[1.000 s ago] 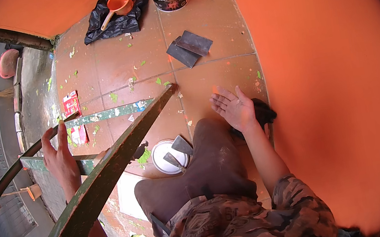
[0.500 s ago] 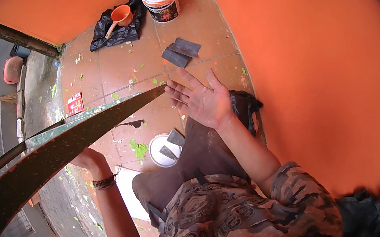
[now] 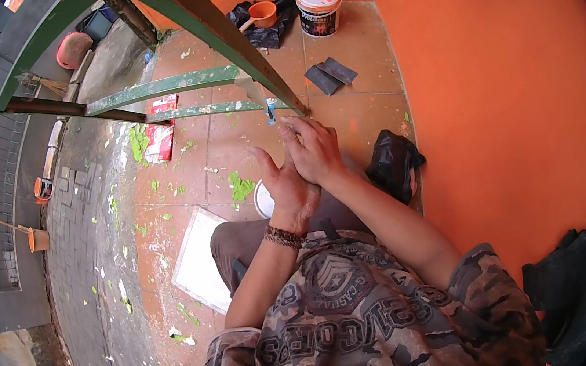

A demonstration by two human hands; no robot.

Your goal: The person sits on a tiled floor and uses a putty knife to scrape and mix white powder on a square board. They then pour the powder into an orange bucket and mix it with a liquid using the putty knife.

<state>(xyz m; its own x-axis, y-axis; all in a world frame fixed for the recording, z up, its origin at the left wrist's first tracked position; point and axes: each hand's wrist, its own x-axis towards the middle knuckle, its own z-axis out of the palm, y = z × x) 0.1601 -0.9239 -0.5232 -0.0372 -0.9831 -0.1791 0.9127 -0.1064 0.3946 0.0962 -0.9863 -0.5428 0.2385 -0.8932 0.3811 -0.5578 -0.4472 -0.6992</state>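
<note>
In front of my chest, my two hands meet. My left hand (image 3: 292,192), with a braided bracelet (image 3: 283,237) on its wrist, is turned palm up with its thumb apart; its fingers are partly hidden. Across it lies my right hand (image 3: 316,152), fingers extended against the left palm and fingers. Neither hand shows anything held. Just beyond the fingertips stands a paint-spotted green metal frame (image 3: 223,35), with a small blue scrap (image 3: 271,114) by its lower post. Below the hands, my knees partly cover a white round lid (image 3: 263,200).
An orange wall (image 3: 499,119) rises on the right, with a black plastic bag (image 3: 393,166) at its foot. Farther off are a paint bucket (image 3: 321,24), an orange dipper (image 3: 262,14) and dark flat sheets (image 3: 330,74). A white board (image 3: 199,266) and green paint flakes (image 3: 241,186) lie on the tiles.
My right hand, earlier raised with its palm showing, now rests on my left. The left hand has come from beneath the green frame to meet it. The view has shifted.
</note>
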